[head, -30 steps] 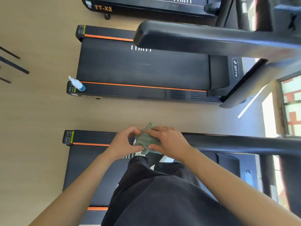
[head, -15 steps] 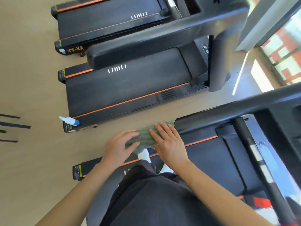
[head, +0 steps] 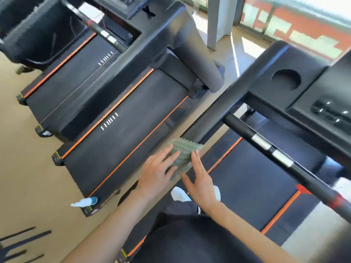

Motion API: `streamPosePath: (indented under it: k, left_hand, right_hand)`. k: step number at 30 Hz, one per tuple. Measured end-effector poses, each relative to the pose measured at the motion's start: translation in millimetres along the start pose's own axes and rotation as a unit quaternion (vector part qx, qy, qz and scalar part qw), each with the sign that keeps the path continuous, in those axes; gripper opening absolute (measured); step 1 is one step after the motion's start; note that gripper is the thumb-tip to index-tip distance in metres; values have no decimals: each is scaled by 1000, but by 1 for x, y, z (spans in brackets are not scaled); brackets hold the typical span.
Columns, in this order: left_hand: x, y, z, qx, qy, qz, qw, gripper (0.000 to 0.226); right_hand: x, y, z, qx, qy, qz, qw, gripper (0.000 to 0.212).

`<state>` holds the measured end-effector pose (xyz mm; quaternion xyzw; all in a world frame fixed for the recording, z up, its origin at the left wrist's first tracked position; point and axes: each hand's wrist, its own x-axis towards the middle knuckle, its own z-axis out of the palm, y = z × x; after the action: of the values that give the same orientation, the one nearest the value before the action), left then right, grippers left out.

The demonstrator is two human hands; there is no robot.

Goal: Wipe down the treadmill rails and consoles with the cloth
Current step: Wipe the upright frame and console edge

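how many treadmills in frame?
3: near treadmill under the person; middle treadmill to their left; far treadmill beyond it. A blurred dark shape top left may be a fourth.

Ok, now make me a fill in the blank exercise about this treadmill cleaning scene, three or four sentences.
1. The cloth lying on the rail is ___ in colour.
2. It is touched by ___ hands, the left hand and the right hand, fingers straight.
3. The spray bottle lies on the neighbouring treadmill, whose side stripes are ___.
4. The recess in the console is ___ in shape.
Missing words: green; two; orange; round.
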<state>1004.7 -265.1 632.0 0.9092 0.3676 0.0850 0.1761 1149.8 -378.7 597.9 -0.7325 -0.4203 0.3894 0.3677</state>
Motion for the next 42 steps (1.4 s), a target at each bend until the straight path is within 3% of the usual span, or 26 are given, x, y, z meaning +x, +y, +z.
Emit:
streamPosePath:
  k: [2,5,9,14,25,32,42]
  left_hand:
    - [16,-1,2,16,-10,47,999,58]
    - [38,-2,4,42,-22,117,992,56]
    - [70,7,6,76,-53,189,978,53]
    - [112,25,13,134,-96,234,958,54]
    - [155,39,14,200,-131,265,934,64]
    - [112,19,9,146,-124,230,954,63]
    - [-17,-52,-10,75,-108,201,971,65]
  right_hand:
    - [5,-6,0,114,1,59,992,85]
    - [18,-5,0,283,24,114,952,82]
    - [43,9,-3,390,62,134,909,74]
    - [75,19,-25,439,102,145,881,69]
    - [100,33,-43,495,100,136,852,66]
    - [70,22,-8,496,106,141,850,70]
    - [-13,-3,101,476,77,148,863,79]
